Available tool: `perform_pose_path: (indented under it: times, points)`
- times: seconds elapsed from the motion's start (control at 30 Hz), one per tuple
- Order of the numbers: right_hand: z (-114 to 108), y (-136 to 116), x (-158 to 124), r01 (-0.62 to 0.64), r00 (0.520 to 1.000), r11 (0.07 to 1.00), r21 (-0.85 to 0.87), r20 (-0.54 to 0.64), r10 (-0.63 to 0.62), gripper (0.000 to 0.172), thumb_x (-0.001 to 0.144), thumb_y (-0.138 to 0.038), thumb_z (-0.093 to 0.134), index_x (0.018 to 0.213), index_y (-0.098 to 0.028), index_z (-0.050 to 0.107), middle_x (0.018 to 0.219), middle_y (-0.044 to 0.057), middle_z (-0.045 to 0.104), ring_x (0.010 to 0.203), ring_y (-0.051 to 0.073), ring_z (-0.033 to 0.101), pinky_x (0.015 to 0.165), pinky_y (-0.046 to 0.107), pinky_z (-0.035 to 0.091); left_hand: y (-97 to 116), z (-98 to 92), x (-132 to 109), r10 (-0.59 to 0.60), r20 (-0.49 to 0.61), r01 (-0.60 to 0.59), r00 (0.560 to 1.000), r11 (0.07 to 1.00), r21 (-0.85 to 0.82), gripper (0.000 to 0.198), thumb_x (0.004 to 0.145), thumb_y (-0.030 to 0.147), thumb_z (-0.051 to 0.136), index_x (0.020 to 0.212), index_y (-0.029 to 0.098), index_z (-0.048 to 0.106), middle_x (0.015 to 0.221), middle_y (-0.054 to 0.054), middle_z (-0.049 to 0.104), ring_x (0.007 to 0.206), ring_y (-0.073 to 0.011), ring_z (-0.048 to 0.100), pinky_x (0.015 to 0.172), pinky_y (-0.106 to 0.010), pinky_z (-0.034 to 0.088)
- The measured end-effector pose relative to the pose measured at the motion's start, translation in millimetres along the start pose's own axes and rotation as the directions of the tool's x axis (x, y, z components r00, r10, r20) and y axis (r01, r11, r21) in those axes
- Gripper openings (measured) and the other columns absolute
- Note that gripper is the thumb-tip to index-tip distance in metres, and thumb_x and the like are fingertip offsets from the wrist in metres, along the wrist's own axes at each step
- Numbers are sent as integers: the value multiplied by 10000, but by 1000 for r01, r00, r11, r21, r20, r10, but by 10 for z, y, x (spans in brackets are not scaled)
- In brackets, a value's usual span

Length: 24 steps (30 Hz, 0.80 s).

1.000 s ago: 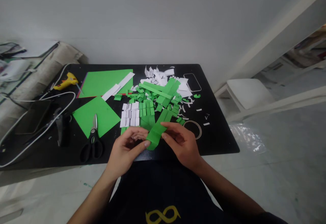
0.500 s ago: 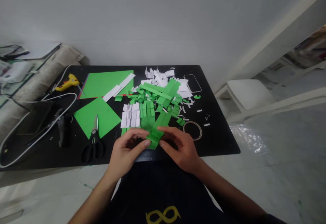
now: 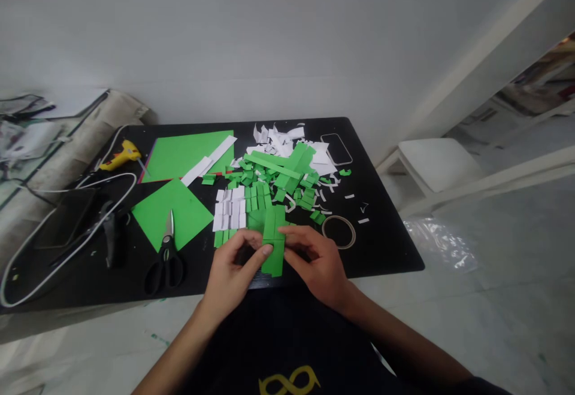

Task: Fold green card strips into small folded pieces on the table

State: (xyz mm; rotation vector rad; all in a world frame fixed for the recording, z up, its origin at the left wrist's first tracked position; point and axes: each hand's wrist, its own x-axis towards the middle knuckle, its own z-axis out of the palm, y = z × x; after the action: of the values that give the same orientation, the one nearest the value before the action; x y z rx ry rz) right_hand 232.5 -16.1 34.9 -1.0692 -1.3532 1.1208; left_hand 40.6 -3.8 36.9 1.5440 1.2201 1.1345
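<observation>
Green strip (image 3: pixel 272 227) turned nearly square to the near edge of the table (image 3: pixel 381 239).
Left hand (image 3: pixel 231 269) and right hand (image 3: pixel 320 264) kept their grips closed on opposite sides, near that edge; earlier, the strip had slanted toward the far right corner.

1. Held paper strip (image 3: pixel 272 257): bright green.
2. Folded paper rows (image 3: pixel 230 208): white beside green.
3. Scissors (image 3: pixel 167 245): black handles, silvery blades.
4. Glue gun (image 3: pixel 122 155): yellow.
5. Table (image 3: pixel 381 245): black.
6. Stool (image 3: pixel 438 164): white.
7. Shirt (image 3: pixel 291 329): very dark, yellow looped print (image 3: pixel 290 380).
</observation>
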Motion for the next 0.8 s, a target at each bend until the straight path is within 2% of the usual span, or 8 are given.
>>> perform_pose_path:
  times: [0.17,0.27,0.37,0.53,0.63,0.8]
  points:
    - [-24,-38,32,45,999,998,-40,-19,-46,304,917,-128,685,1162,-275,788,1059,29,837,904,193,809,819,308,660,16,-18,-7,-7,-26,7,1000,1000,-24,193,968,386,736,1040,210,705,868,-16,731,796,-170,696,753,-271,560]
    - [-46,-59,40,74,997,992,-104,-16,-76,311,932,-109,641,1152,-266,793,1109,48,831,902,201,801,801,315,651,14,-13,4,-54,-8,54,999,997,-50,282,998,469,689,1085,201,698,905,-41,753,814,-182,710,765,-286,567]
    - [-62,-73,36,108,994,987,-122,1,-109,320,962,-113,607,1174,-265,792,1125,58,827,985,222,794,854,334,645,15,11,10,-93,18,94,996,991,-95,344,1004,517,672,1115,191,677,869,-31,726,791,-176,686,762,-288,564]
    - [-75,-98,23,99,995,993,-65,17,-98,334,1015,-146,574,1246,-282,774,1216,64,802,1093,234,770,961,370,633,14,56,-8,-116,71,130,991,957,-259,300,960,413,767,1128,216,616,852,-1,705,763,-141,663,735,-246,550]
    - [-72,-99,24,95,995,995,-17,22,-94,326,1026,-161,581,1256,-290,773,1231,63,788,1123,228,755,977,362,623,0,47,-26,-67,57,81,996,953,-292,264,920,294,817,1109,237,642,918,-5,739,843,-145,708,802,-250,574]
    - [-28,-74,48,46,999,994,98,-11,-45,262,1008,-206,661,1226,-302,770,1230,60,765,1104,211,754,955,340,634,-8,-13,-47,86,68,-82,994,995,-57,172,890,209,838,1044,257,780,957,-16,770,851,-153,707,765,-250,572]
